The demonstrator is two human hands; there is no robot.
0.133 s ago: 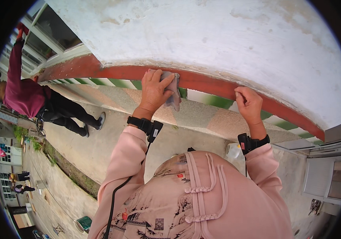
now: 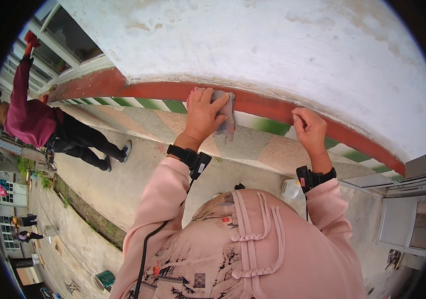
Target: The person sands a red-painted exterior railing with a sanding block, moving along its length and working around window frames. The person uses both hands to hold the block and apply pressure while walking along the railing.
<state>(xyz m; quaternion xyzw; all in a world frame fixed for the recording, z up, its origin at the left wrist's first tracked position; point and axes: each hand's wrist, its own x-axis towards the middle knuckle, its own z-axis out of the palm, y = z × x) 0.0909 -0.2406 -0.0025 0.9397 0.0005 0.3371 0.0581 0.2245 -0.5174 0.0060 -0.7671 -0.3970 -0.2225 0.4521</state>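
Note:
My left hand (image 2: 202, 118) presses a crumpled greyish-pink cloth (image 2: 228, 115) against the red painted ledge (image 2: 264, 102) at the foot of the white wall. Its fingers lie over the cloth, and one corner droops past the ledge onto the green and white painted band (image 2: 262, 124). To the right, my right hand (image 2: 311, 130) rests at the ledge's lower edge with its fingers curled into a loose fist; nothing shows in it. Both wrists carry black straps with small boxes.
On the left a person in a maroon top (image 2: 32, 119) reaches a red-gloved hand to a window (image 2: 71, 40). A whitish plastic container (image 2: 291, 188) stands on the ground near my right forearm. A green bucket (image 2: 104, 280) lies at lower left. More people stand far off.
My left hand has slid a little to the right along the ledge with the cloth. My right hand has hardly moved. The other person's gloved hand has shifted slightly.

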